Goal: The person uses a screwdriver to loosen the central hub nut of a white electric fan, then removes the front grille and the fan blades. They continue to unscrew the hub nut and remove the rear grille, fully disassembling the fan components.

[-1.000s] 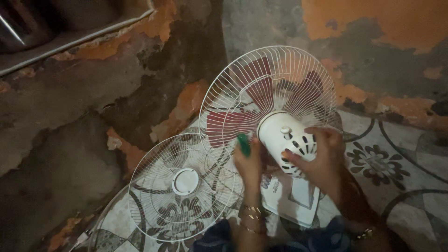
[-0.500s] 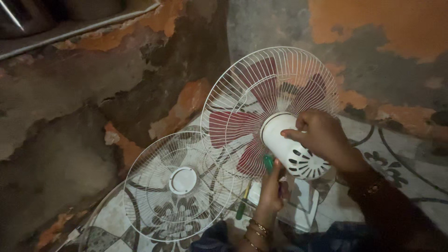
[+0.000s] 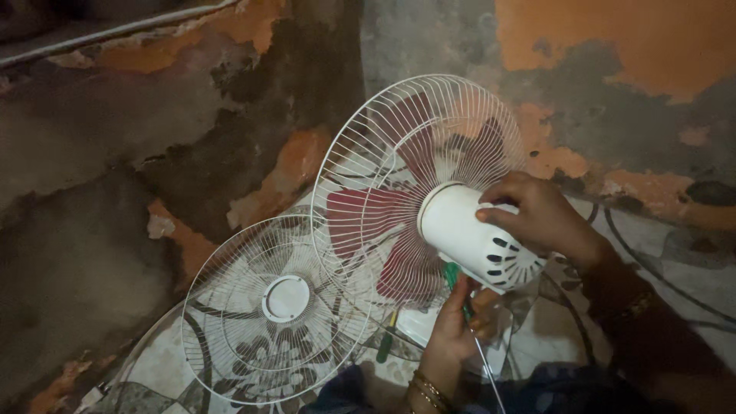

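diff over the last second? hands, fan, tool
Left hand dropped with the green-handled tool from beside the motor housing to beneath it. Right hand moved from the housing's rear onto its top. Loose grille stayed flat on the floor.

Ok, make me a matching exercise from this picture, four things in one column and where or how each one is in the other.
Things:
1. white plastic motor housing
2. loose round white wire fan guard
3. dark red fan blades
4. green-handled screwdriver

Place or state:
A. lying flat on the patterned floor
B. behind the upright wire guard
C. in the left hand's grip, under the housing
D. under the right hand

Pairs: 1-D, 2-A, 3-B, 4-C
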